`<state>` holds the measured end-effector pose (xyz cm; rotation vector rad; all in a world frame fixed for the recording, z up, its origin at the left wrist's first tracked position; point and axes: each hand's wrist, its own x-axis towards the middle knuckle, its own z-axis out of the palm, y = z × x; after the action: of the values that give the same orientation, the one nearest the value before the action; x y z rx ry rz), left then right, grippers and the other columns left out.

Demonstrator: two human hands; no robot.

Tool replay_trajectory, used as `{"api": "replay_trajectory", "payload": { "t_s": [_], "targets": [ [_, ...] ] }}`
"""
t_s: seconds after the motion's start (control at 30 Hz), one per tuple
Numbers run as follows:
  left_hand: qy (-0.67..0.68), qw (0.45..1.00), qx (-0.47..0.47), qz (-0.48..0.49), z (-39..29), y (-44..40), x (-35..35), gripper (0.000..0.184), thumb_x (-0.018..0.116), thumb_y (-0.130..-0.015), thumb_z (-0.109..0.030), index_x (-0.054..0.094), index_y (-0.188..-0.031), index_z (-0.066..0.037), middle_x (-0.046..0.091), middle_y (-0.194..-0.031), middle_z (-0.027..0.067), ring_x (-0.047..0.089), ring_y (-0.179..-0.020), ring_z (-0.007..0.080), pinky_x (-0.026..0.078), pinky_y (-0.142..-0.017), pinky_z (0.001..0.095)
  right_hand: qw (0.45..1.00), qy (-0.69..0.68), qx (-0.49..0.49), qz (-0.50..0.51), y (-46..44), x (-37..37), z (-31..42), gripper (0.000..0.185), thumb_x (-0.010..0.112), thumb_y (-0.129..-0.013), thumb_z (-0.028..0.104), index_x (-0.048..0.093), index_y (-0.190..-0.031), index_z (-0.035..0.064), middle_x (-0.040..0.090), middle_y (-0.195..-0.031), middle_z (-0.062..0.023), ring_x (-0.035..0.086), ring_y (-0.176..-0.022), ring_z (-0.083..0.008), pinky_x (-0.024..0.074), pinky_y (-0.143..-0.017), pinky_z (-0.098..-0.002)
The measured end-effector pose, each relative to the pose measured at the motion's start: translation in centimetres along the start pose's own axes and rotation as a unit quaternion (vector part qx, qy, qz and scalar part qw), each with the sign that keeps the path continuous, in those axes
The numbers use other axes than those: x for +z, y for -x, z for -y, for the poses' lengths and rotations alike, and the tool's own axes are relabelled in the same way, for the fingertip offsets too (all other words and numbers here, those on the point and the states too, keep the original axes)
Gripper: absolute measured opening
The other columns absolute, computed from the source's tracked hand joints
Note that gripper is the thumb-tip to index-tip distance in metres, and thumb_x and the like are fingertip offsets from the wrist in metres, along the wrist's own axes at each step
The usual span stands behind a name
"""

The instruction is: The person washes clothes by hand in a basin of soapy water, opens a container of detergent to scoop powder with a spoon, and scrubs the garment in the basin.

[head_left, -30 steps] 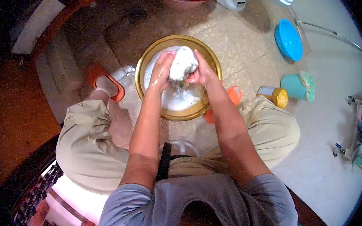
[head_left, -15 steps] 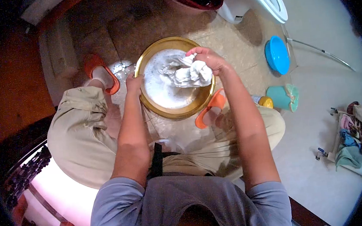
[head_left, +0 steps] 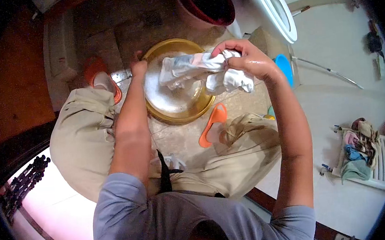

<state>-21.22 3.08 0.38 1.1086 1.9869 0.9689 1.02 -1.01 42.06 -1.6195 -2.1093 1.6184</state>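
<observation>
My right hand (head_left: 246, 60) is closed on a bunched white cloth (head_left: 189, 69), lifted over the right part of a gold-coloured basin (head_left: 181, 119). One end of the cloth stretches left above the basin, and a crumpled part hangs down past the right rim. Foamy white suds and water (head_left: 166, 95) lie in the basin. At the basin's upper left rim, my left hand (head_left: 139, 65) grips the edge with its fingers bent.
A dark red tub (head_left: 185, 11) with dark contents stands beyond the basin, beside a white toilet (head_left: 278, 7). A blue basin (head_left: 283, 70) leans at the right wall. Orange slippers (head_left: 213, 124) are on my feet. Cloths (head_left: 357, 153) hang on a radiator.
Both hands were on the cloth at first. My left hand has moved to the basin's rim, while my right hand has carried the cloth up and right, where it hangs looser.
</observation>
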Motion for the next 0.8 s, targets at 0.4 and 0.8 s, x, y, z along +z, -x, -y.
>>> {"api": "replay_trajectory", "payload": {
  "t_s": [0.4,0.8],
  "targets": [
    [0.284,0.869,0.209,0.348,-13.1,5.0,-5.4,0.052,0.05,-0.078,0.008,0.048,-0.127,-0.008,0.053,-0.123,0.0091,0.051,-0.112,0.0193,0.04,-0.095,0.0302,0.97,0.225,-0.087,0.028,-2.1,0.3,0.8,0.03,0.056,-0.065,0.006,0.064,-0.094,0.0089,0.061,-0.073,-0.0084,0.057,-0.066,-0.0158,0.0452,-0.061,-0.0306],
    [-0.117,0.992,-0.018,0.048,-1.9,7.4,-4.5,0.049,0.059,-0.079,-0.013,0.048,-0.127,-0.01,0.056,-0.116,0.0179,0.055,-0.108,0.0287,0.041,-0.092,0.0359,0.975,0.111,-0.14,0.129,-8.2,1.1,-12.4,0.032,0.05,-0.065,-0.009,0.062,-0.091,0.004,0.061,-0.085,-0.0094,0.057,-0.084,-0.0196,0.0428,-0.078,-0.0284]
  ]
}}
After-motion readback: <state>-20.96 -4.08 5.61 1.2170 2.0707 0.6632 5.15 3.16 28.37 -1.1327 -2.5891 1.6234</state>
